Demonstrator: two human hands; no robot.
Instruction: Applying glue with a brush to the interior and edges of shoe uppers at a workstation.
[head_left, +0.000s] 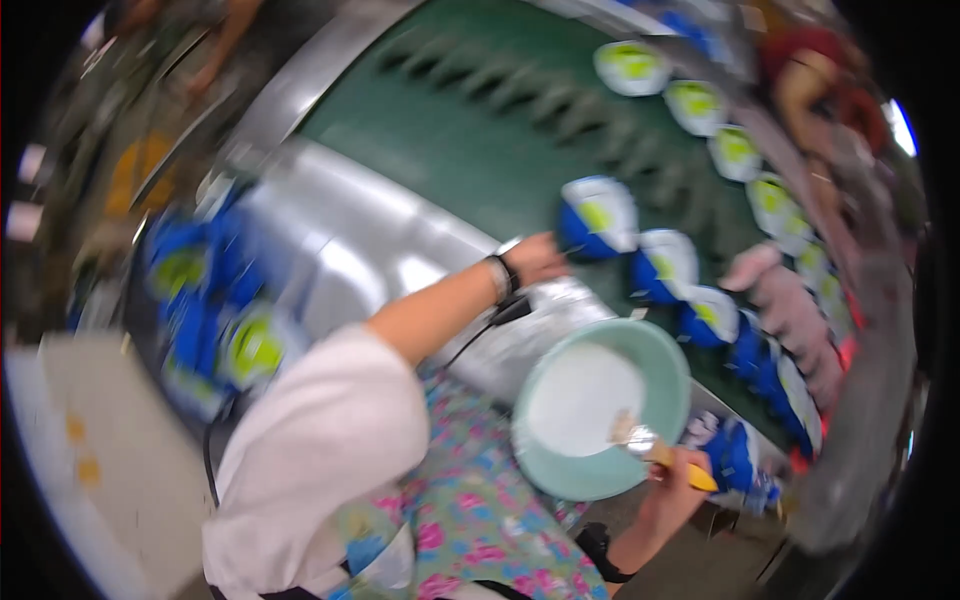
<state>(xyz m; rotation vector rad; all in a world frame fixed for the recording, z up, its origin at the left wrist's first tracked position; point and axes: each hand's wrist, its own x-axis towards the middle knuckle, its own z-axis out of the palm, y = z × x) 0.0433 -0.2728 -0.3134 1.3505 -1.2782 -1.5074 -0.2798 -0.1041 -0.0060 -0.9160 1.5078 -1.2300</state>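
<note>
Left hand (540,258): at the lower edge of a white-and-blue piece (598,215) with a yellow-green patch, foremost of a row on a green belt (440,130); blur leaves it unclear whether the fingers grip it. Right hand (675,497): closed around the yellow handle of a brush (642,439), its bristles over the white contents (585,400) of a pale green basin (664,380), beside the belt. Beyond: a second row of white pieces (694,107), along the belt's far side. At left: a blurred blue heap (200,290).
</note>
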